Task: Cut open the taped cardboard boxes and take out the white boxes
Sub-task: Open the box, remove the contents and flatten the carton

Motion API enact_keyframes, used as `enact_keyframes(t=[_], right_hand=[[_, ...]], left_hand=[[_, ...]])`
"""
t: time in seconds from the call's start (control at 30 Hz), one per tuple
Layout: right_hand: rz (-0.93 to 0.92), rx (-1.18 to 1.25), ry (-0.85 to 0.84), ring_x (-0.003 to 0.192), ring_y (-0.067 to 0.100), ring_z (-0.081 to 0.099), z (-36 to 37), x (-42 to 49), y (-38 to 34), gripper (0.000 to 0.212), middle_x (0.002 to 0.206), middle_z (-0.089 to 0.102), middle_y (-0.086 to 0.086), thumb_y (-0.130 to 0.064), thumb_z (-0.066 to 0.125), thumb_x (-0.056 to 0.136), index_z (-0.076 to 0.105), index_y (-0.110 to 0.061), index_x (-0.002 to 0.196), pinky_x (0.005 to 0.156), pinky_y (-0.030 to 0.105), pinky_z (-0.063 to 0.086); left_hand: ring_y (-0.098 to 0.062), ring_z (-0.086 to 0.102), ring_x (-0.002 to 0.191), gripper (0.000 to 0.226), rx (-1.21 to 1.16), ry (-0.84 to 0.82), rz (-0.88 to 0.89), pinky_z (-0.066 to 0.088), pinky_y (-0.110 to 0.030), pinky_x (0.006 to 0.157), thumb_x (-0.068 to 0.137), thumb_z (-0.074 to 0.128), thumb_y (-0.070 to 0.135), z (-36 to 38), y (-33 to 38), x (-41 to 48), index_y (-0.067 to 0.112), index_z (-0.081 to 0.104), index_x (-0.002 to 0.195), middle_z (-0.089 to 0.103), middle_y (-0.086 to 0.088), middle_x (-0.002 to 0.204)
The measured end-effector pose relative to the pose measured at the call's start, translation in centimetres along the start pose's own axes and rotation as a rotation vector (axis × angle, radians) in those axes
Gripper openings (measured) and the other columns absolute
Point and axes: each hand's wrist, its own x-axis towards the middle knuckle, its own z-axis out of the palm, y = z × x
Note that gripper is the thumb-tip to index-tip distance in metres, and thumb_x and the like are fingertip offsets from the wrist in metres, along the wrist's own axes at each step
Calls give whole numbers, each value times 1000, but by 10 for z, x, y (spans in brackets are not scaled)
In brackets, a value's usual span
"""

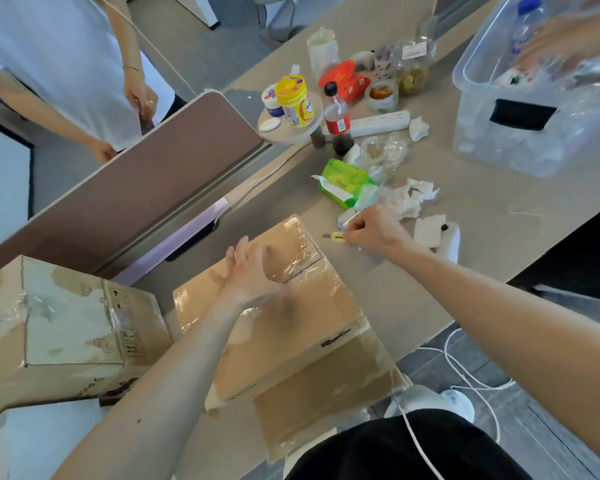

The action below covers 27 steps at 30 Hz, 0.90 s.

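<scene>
A taped cardboard box [284,327] lies on the table in front of me, its top seam covered in clear tape. My left hand [253,271] rests flat on the box's top, fingers straight. My right hand [371,232] grips a yellow utility knife [335,236] just beyond the box's far right corner, with the blade pointing left. A second taped cardboard box [66,320] stands to the left. No white box is visible.
A green tissue pack [343,183], crumpled tissues [413,199], bottles, jars and a power strip [378,123] crowd the table behind. A clear plastic bin [520,109] sits at the far right. A desk divider [136,188] runs along the left, with another person behind it.
</scene>
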Motion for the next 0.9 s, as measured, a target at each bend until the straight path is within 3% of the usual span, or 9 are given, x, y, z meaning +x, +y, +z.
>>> enact_keyframes(t=[0.1,0.17,0.3,0.37,0.43,0.57,0.63,0.77,0.9], right_hand=[[51,90,-9,42,10,49,11,-3,1,18,53,54,0,-6,58,77,64,3,63,49,22,40],[55,121,-17,36,4,52,17,-5,2,18,57,59,6,-7,59,79,69,5,69,47,19,42],[64,156,-12,34,0,49,19,-6,2,18,44,54,-2,-7,61,81,72,2,70,40,10,36],[65,167,-19,37,0,49,20,-6,1,18,36,50,-10,-7,62,82,73,0,70,39,8,33],[50,151,-31,43,6,47,22,-5,0,19,35,49,-12,-7,62,82,72,-1,68,44,13,36],[36,91,-47,51,15,43,29,-1,1,20,48,48,2,-8,59,79,69,0,63,52,25,42],[27,75,-60,49,12,39,28,0,1,23,50,46,3,-6,58,77,64,-1,57,49,23,40],[10,85,-94,39,4,42,18,-5,0,42,34,42,-12,-1,58,77,51,-21,41,40,11,30],[43,105,-131,39,1,45,17,-18,12,31,39,50,-11,-3,60,80,65,-13,51,45,17,35]], left_hand=[[-33,-10,152,112,102,-85,24,2,-75,110,65,73,52,-3,14,8,35,7,153,-13,5,165],[-35,-7,152,120,131,-115,12,6,-73,111,63,74,50,-3,19,12,38,-2,154,-12,2,165],[-37,19,139,116,173,-37,43,38,-58,103,54,69,40,-1,24,12,39,5,151,16,-5,153],[-40,27,133,114,176,-28,59,45,-54,98,51,68,37,-1,24,14,39,8,148,25,-7,143],[-44,29,135,113,178,-37,63,48,-53,97,52,68,36,-3,23,14,41,7,148,28,-7,139],[-46,25,140,110,159,-47,60,46,-49,101,59,66,30,-4,23,14,40,7,151,27,-7,143],[-47,26,139,109,156,-43,65,45,-46,102,61,67,30,-5,24,15,39,8,153,28,-8,145],[-47,31,136,108,148,-31,76,47,-43,99,61,67,28,-7,23,16,38,11,152,30,-9,144],[-45,35,133,108,145,-10,80,46,-40,98,62,67,27,-6,23,15,37,12,153,32,-10,144]])
